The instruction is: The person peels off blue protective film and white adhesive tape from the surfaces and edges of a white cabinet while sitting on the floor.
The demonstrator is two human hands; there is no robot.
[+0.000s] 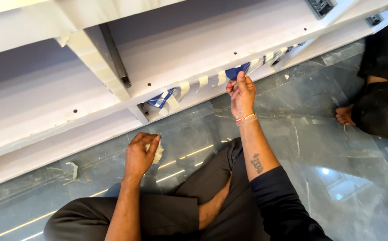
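From the head view I see my right hand (242, 94) raised to the lower edge of a white cabinet panel (189, 49), thumb and fingers pinched on a blue-and-white strip of protective tape (211, 82). The strip hangs loose along that edge in a shallow sag, running from a crumpled blue end near the panel's inner corner on the left, up past my fingers, to the right where it is stuck under the frame. The part I grip is a folded blue patch just above my thumb. A thin red and gold bracelet (246, 118) sits on that wrist, and the dark sleeve is pushed back up the forearm.

My left hand (141, 154) is lower, over the floor beside my knee, clenched around a small wad of pale peeled film (157, 152) that pokes out between thumb and fingers. It is well apart from the strip.

I sit cross-legged in dark trousers on a glossy grey marble floor (301, 147). A small scrap of pale tape (73, 169) lies on the floor close to the cabinet base. At the right edge another person's bare foot (345, 115) and dark clothing rest on the floor.
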